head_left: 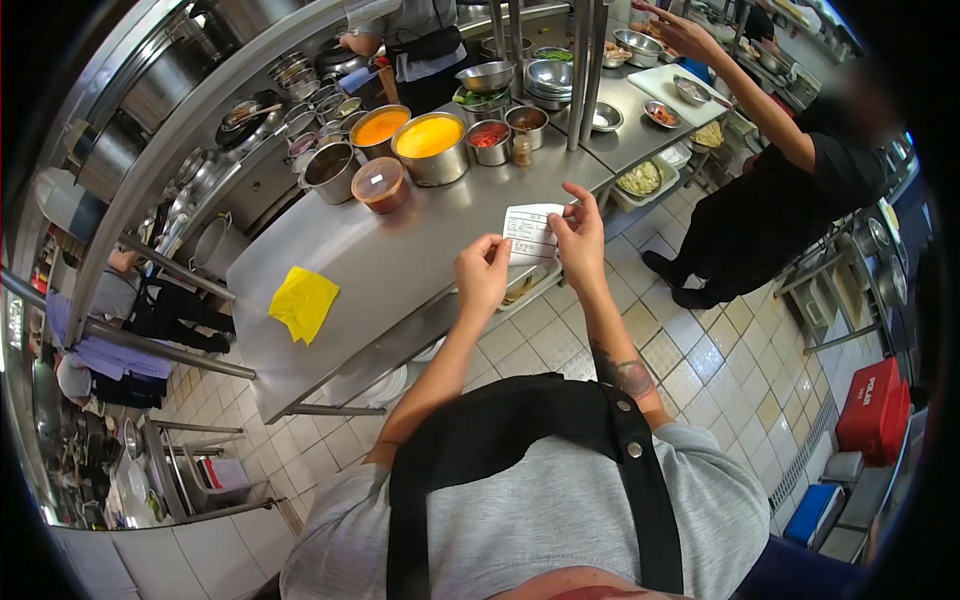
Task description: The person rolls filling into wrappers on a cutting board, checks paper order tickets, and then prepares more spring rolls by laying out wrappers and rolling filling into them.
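Note:
A white printed paper slip is held up between my two hands, over the front edge of the steel counter. My left hand pinches its lower left side between thumb and fingers. On the right side, my right hand grips the slip with the thumb at its upper edge and one finger raised. Behind the slip on the counter stand pots of yellow sauce and orange sauce, and a lidded tub of brown-red sauce. A yellow cloth lies to the left.
At the right, a person in black stretches an arm over a white cutting board. Another person stands behind the counter. Steel posts rise from the counter. A red box sits at the far right.

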Demonstrator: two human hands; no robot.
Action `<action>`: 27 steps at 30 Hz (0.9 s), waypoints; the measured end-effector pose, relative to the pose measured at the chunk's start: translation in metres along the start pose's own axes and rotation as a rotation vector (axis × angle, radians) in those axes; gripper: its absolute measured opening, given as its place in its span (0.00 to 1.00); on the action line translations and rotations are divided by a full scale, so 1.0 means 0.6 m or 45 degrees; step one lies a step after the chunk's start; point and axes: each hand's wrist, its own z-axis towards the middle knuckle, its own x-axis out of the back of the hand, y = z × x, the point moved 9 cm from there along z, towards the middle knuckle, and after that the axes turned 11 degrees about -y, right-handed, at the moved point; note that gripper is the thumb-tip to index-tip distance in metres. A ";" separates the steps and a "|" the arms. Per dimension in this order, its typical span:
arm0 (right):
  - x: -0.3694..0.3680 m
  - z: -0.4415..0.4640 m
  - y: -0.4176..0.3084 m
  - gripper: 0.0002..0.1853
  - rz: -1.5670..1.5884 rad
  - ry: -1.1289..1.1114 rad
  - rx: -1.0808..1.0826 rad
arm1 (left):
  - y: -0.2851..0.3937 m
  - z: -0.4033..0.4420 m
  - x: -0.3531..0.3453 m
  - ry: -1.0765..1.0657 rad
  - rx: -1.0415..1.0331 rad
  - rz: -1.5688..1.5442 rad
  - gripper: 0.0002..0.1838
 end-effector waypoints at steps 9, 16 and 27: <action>-0.107 0.140 -0.133 0.37 -0.769 -0.120 0.638 | -0.008 -0.031 0.054 0.044 0.084 0.189 0.07; -0.304 0.299 -0.271 0.43 -1.293 -0.320 0.837 | -0.142 -0.202 0.231 0.447 0.215 0.314 0.09; -0.367 0.309 -0.294 0.33 -0.966 -0.289 0.924 | -0.240 -0.523 0.364 0.879 0.504 0.327 0.08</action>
